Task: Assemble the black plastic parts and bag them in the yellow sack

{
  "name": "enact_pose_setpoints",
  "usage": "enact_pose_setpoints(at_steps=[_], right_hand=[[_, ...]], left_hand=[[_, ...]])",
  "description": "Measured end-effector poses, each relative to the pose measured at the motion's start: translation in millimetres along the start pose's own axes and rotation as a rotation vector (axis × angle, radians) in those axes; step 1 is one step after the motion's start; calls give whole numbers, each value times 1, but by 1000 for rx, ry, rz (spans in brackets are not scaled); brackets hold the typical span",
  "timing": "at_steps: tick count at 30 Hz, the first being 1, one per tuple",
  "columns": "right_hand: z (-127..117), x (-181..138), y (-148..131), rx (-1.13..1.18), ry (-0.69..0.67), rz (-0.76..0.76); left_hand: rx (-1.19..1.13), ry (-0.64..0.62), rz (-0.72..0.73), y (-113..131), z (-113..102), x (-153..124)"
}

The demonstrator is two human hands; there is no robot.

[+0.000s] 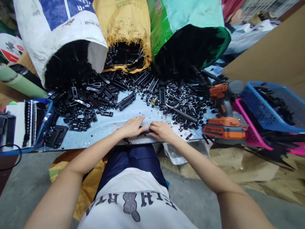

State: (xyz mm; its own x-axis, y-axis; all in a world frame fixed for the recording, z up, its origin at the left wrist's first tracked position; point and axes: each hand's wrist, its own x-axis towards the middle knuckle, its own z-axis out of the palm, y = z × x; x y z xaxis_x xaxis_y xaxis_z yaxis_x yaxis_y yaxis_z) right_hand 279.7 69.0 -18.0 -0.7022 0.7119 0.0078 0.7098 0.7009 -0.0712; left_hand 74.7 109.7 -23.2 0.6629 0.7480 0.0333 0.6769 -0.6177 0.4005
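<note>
My left hand and my right hand rest side by side at the near edge of a pale blue work board. Between them lies a small black plastic part, and the fingers of both hands are closed on it, pressing it down on the board. Loose black plastic strips and small black pins with light tips are scattered across the far half of the board. Most of the held part is hidden under my fingers.
Three open sacks, white, yellow and green, spill black parts at the back. An orange cordless drill stands at the right, beside blue and pink baskets. A blue crate sits at the left.
</note>
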Motion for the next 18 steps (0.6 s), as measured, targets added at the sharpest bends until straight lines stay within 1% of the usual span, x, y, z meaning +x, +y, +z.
enact_pose_setpoints(at_steps=[1, 2, 5, 7, 9, 11, 13, 15, 16, 18], right_hand=[[8, -4, 3, 21, 32, 12], [14, -7, 5, 39, 55, 19], [21, -12, 10, 90, 78, 42], [16, -5, 16, 83, 103, 115], [9, 12, 28, 20, 137, 234], [4, 36, 42, -62, 123, 339], [2, 59, 56, -108, 43, 410], [5, 75, 67, -108, -45, 446], [7, 79, 71, -97, -68, 454], [10, 80, 74, -57, -52, 454]], left_hand=[[21, 38, -15, -1, 0, 21], [51, 73, -59, -2, 1, 42], [85, 70, -147, -8, 6, 101], [70, 61, -174, -9, 9, 124], [63, 66, -187, -8, 9, 129], [36, 109, -199, -7, 5, 114], [-115, 233, -237, -11, -4, 81], [-427, 404, -332, -19, -16, 35], [-617, 453, -423, -24, -22, 10], [-982, 479, -590, -33, -29, -37]])
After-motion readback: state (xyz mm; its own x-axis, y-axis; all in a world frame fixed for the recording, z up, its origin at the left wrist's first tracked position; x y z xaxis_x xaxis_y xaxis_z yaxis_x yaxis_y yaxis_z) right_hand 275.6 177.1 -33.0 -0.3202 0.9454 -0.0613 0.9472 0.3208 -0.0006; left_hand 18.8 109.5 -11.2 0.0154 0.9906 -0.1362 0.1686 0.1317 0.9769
